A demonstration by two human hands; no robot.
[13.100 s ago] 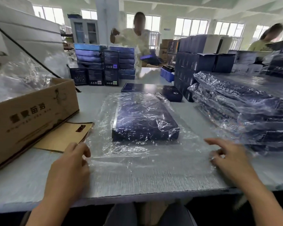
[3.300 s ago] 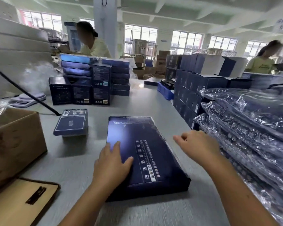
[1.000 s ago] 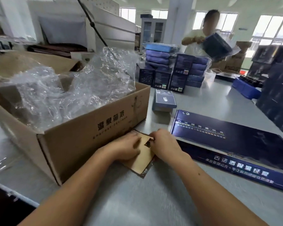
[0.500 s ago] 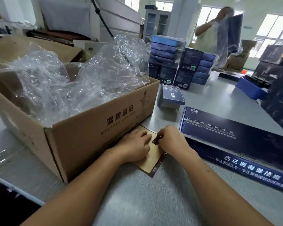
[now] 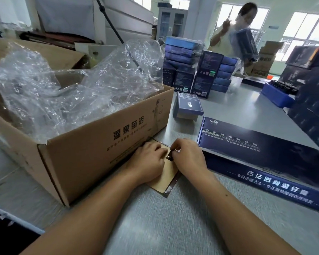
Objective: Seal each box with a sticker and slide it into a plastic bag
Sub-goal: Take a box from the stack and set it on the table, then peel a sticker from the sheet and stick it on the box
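Sticker (image 5: 169, 157): small, dark, thin, likely limp and tacky; the right hand (image 5: 188, 157) pinches its raised end above the brown backing sheet (image 5: 166, 181). Left hand (image 5: 147, 162): laid flat, pressing the sheet down. Box (image 5: 265, 159): long, flat, stiff card, probably light; lies just right of the hands, unbagged; best gripped by its long edges.

Left hand (image 5: 147, 162): centre of frame, palm down, fingers slightly bent, pressing on a tan backing sheet (image 5: 167, 181); bare forearm enters from the lower left. Right hand (image 5: 189, 155): just beside the left, knuckles up, thumb and forefinger pinching a small dark sticker (image 5: 169, 157); bare forearm enters from the lower right.
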